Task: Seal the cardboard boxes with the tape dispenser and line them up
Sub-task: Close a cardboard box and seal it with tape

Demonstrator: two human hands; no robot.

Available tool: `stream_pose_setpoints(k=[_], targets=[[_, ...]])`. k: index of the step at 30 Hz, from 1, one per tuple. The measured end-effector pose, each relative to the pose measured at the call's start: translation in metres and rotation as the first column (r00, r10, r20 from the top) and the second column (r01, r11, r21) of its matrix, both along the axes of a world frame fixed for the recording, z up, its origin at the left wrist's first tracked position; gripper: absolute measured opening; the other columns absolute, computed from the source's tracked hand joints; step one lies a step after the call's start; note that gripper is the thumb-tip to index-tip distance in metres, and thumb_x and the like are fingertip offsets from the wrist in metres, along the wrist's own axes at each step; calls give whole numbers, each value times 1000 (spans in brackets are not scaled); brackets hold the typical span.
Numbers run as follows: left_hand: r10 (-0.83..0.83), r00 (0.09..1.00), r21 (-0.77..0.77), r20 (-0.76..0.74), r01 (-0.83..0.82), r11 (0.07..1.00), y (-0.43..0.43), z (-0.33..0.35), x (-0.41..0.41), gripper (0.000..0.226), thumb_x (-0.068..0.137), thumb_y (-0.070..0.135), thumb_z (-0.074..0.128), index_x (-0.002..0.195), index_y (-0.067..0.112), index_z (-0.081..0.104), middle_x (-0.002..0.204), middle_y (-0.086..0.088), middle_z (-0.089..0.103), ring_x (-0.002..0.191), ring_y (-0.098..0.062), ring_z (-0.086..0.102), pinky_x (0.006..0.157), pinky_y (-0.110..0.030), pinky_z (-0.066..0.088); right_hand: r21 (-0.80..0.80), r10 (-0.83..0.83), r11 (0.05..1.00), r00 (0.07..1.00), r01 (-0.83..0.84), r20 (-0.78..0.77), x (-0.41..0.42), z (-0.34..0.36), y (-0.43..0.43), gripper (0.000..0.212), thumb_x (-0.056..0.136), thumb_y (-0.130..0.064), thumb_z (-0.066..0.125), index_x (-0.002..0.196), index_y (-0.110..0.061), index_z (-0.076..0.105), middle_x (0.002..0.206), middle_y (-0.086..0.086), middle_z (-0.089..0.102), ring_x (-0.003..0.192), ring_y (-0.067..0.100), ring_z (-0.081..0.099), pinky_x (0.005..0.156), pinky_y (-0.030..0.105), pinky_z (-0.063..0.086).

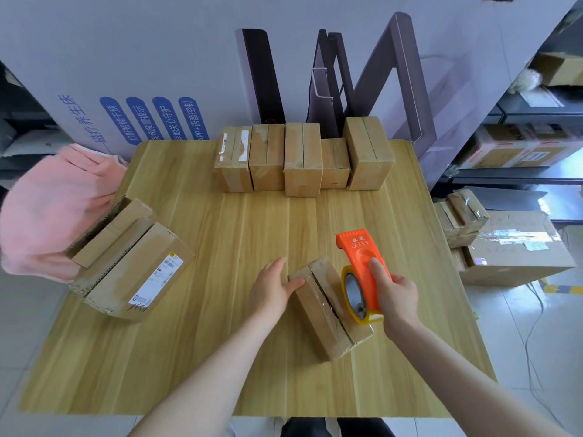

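Sealing: right hand [396, 294] grips orange plastic tape dispenser [362, 260] against near brown cardboard box [315, 316], flat left hand [271, 288] bracing. Next: draw tape along the box.

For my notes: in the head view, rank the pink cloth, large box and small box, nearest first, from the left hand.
1. small box, touching the left hand, on its right.
2. large box, farther left.
3. pink cloth, far left edge.
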State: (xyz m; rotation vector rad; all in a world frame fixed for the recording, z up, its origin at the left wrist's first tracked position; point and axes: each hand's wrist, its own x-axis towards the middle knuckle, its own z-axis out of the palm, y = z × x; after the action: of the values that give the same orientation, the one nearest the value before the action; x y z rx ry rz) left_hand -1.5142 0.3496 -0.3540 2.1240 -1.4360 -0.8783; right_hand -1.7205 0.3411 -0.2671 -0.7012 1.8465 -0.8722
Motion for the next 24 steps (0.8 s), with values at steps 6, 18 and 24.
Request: stream_pose_setpoints(k=[6, 18, 24], targets=[[-82, 994, 34, 68, 80, 996, 0, 5, 3, 45, 88, 55, 56, 125, 29, 61, 124, 10, 62, 111, -13, 58, 73, -26, 43, -2, -21, 1000, 1000, 21, -6, 1, 0, 0, 41, 87, -43, 66, 70, -6, 61, 68, 10, 61, 61, 22, 57, 57, 30, 46], [-54, 997, 186, -54, 64, 980, -2, 8, 1, 39, 96, 49, 46, 129, 31, 56, 119, 7, 64, 104, -17, 61, 79, -30, 49, -19, -36, 999, 999, 36, -38, 15, 6, 4, 42, 86, -41, 67, 64, -7, 57, 60, 7, 54, 53, 18, 50, 50, 27, 39], [-39, 969, 186, 246, -7, 982, 19, 19, 5, 40, 84, 60, 51, 85, 23, 65, 78, 9, 64, 70, -13, 60, 54, -26, 44, -81, -185, 980, 983, 184, -6, -8, 13, 4, 42, 87, -39, 66, 65, -5, 58, 60, 7, 51, 53, 17, 46, 49, 28, 36]])
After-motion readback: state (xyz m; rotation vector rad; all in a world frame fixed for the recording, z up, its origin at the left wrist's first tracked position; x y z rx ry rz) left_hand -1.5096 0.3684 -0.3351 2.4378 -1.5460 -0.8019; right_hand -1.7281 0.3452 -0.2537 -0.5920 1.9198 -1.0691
